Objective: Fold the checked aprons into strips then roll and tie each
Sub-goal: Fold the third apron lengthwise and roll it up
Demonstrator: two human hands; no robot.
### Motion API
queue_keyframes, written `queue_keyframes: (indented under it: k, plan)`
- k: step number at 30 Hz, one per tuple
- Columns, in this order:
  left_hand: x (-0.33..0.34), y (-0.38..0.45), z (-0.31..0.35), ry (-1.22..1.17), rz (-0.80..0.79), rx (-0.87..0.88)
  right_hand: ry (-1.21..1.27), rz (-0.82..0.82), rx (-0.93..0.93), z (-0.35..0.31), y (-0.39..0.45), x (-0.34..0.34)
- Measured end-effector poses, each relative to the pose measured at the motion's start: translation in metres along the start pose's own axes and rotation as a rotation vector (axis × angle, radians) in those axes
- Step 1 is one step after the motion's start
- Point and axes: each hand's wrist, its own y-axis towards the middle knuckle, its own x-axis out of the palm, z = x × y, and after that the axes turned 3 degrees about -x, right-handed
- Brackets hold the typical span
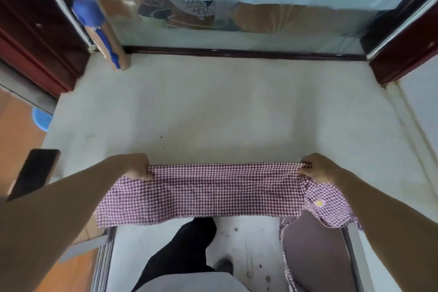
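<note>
A purple-and-white checked apron (208, 192) lies stretched as a wide band across the near edge of the pale table (225, 111). Its lower part hangs over the table's front edge. My left hand (138, 166) grips the apron's top left corner, fingers curled round the cloth. My right hand (317, 168) pinches the top right corner. To the right, a bunched part of the apron with a small yellow flower patch (318, 203) droops under my right forearm, and a strap (284, 256) dangles below it.
A black phone (34, 173) lies at the table's left edge. A cardboard roll with a blue-handled tool (104, 35) leans at the far left corner. Dark red wooden frames (407, 54) flank the table, plastic sheeting hangs behind. My dark-trousered leg (184, 251) is below.
</note>
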Motion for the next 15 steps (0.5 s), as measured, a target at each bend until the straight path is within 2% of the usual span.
queue_keyframes:
  k: [5,9,13,15]
  plan:
    - [-0.036,0.064,-0.034,-0.037,0.134,-0.062,-0.069,0.007,0.132,-0.013,0.089,-0.008]
    - [-0.058,0.085,-0.051,0.078,0.304,-0.161,-0.020,0.002,0.180,-0.027,0.118,-0.014]
    - [-0.067,0.092,-0.041,0.078,0.529,-0.369,0.070,0.103,0.216,-0.043,0.133,-0.022]
    - [-0.067,0.092,-0.020,0.002,0.622,-0.350,0.133,0.154,0.224,-0.053,0.138,-0.028]
